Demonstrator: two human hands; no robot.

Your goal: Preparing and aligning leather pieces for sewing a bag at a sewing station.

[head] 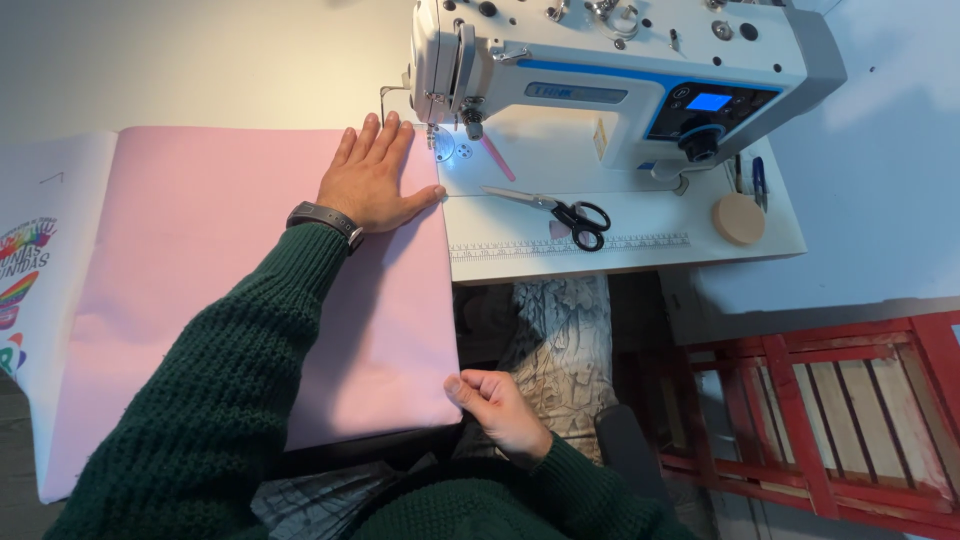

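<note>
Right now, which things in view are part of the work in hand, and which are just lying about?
In hand: flat pink fabric sheet, left hand, right hand, white sewing machine.
Lying about: black-handled scissors, round tan disc, red wooden crate.

Matt pink cloth point(250, 290), glossy plastic sewing machine point(600, 70), metal-bladed scissors point(555, 208), rough painted wood crate point(820, 410), knit sleeve point(220, 400).

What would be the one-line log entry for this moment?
left hand: flat on pink fabric | right hand: pinching its corner | scissors: on table
</note>
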